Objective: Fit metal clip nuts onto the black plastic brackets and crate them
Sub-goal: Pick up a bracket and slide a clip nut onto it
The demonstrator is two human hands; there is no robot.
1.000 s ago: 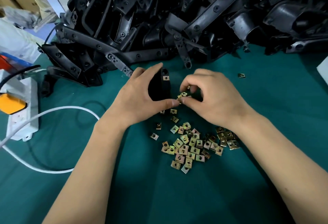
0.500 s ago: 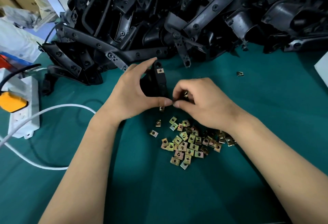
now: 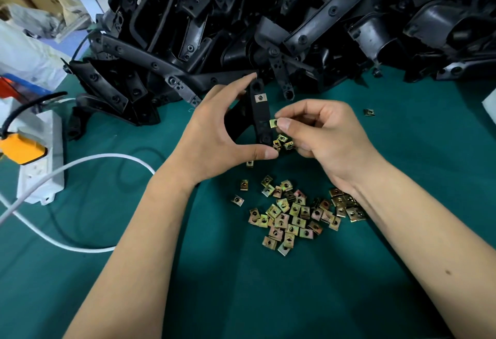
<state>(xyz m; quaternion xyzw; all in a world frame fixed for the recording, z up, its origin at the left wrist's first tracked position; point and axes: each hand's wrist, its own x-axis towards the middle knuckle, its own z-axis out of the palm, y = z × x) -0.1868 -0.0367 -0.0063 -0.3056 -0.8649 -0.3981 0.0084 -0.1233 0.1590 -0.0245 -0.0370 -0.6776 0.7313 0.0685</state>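
Closest to me, both forearms reach in over the green bench (image 3: 241, 298). Just beyond them I see a loose heap of clip nuts (image 3: 292, 217) lying on the cloth between the wrists, a few strays scattered at its left edge.

Past the heap, my left hand (image 3: 214, 134) has its grip closed on a black bracket (image 3: 259, 115), thumb under the lower end and forefinger over the top, so the piece stands roughly upright above the bench. One silvery nut (image 3: 259, 97) already sits near the bracket's upper end.

My right hand (image 3: 327, 134) pinches a single clip nut (image 3: 273, 123) between thumb and forefinger, pressed against the bracket's right edge about midway down. A few spare nuts (image 3: 283, 142) are tucked in the curled lower fingers of that same hand.

Farther right, a lone nut (image 3: 369, 112) lies by itself on the cloth. To the left, a white power strip (image 3: 40, 156) with an orange plug (image 3: 20, 149) rests on the bench, a white cable (image 3: 88, 160) looping from it.

At the back, a big pile of black brackets (image 3: 268, 21) fills the width of the bench.
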